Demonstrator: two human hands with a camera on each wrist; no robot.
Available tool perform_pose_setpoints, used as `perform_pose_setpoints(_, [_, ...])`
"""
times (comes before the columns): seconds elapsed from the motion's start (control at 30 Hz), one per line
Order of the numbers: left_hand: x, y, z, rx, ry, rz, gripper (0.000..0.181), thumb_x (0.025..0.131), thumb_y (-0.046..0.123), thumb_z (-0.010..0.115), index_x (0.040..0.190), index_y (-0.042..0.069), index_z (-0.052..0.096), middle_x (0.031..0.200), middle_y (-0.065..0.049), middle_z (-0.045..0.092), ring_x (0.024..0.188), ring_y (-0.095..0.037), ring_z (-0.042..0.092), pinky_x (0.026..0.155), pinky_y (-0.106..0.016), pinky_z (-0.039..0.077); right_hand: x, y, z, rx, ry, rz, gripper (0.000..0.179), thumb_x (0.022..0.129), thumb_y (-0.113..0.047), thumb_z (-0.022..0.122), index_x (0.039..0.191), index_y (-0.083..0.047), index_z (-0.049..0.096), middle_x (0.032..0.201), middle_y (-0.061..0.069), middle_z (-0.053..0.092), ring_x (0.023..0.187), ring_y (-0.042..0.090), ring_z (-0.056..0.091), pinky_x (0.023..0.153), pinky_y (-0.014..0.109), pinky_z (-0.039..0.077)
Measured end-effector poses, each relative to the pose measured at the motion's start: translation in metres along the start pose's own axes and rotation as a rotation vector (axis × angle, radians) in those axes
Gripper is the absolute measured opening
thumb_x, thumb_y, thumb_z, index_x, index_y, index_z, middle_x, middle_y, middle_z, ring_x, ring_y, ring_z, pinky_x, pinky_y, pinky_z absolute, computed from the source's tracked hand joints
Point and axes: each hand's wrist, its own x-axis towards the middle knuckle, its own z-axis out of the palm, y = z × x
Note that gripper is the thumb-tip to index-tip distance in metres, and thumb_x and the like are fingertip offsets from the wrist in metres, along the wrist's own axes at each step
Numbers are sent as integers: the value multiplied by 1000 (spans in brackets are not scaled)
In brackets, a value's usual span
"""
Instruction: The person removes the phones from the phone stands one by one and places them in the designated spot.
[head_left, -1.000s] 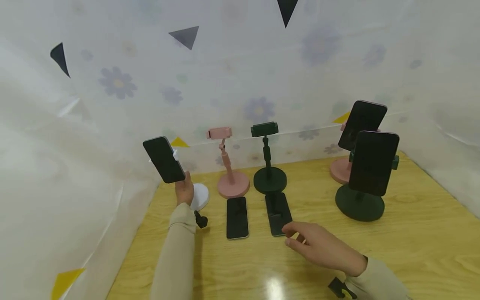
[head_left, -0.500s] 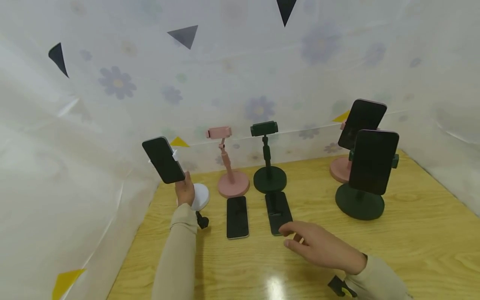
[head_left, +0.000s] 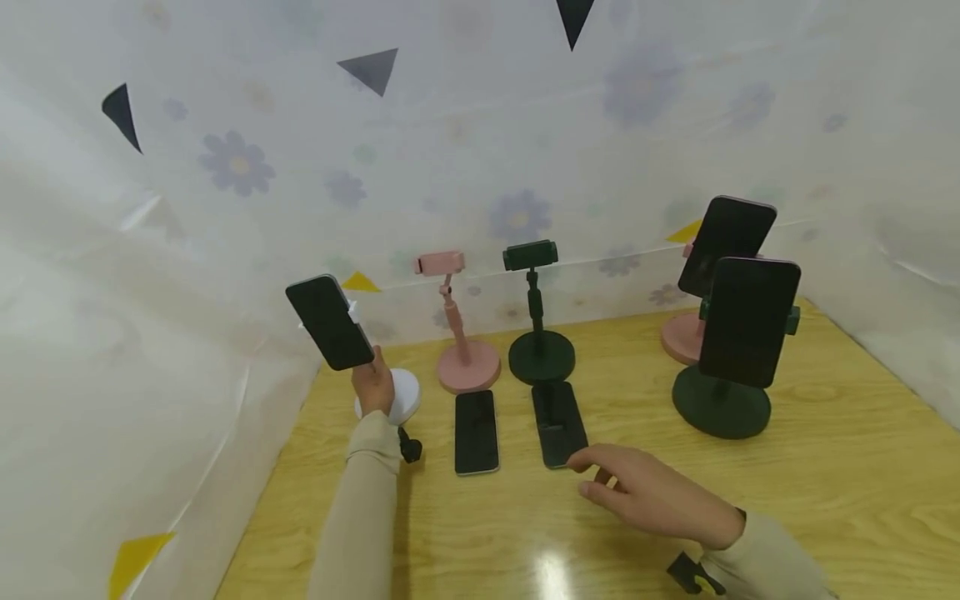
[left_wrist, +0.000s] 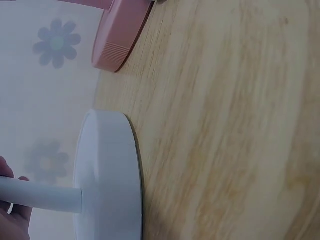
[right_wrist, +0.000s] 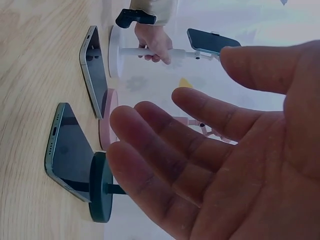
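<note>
My left hand (head_left: 373, 385) grips the post of a white phone stand (head_left: 406, 395); the right wrist view shows the fingers curled round the upright pole (right_wrist: 131, 51). A dark phone (head_left: 330, 322) sits tilted in that stand's clamp. Over the front end of a phone lying flat (head_left: 559, 423), my right hand (head_left: 651, 493) hovers with relaxed, slightly bent fingers and nothing in them. In the right wrist view its palm (right_wrist: 250, 170) faces the camera, apart from both flat phones. A second flat phone (head_left: 476, 432) lies to the left, before the pink stand (head_left: 468, 365).
A dark green stand (head_left: 542, 357) with a bare clamp stands beside the pink one. At the right, a green stand (head_left: 722, 403) and a pink stand (head_left: 681, 338) hold upright phones. Flower-patterned sheeting (head_left: 450, 150) encloses the wooden table (head_left: 480, 533) at back and sides.
Almost nothing differs. My left hand stays on the white stand, and my right hand has shifted very slightly to the right.
</note>
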Motion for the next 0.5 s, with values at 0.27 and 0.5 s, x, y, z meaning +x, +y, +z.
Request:
perform_pose_setpoints(0.27, [-5,4,4,17,-2,15,49,109,36,32,140,1,47,77,-10,47,78,-31,49,86,-43,41,-6,2,-4,-7,19,-19,44,103,-44,50,132,-12,58,128,12,64,95,6,64,73,25,53])
perform_pose_setpoints(0.5, [-13,13,-22,43,-74,-6,38,108,28,34,113,-1,58,109,-20,62,109,-35,57,100,-47,42,-7,-2,-8,-19,20,-30,41,103,-44,49,131,-15,58,128,9,64,96,5,64,75,25,54])
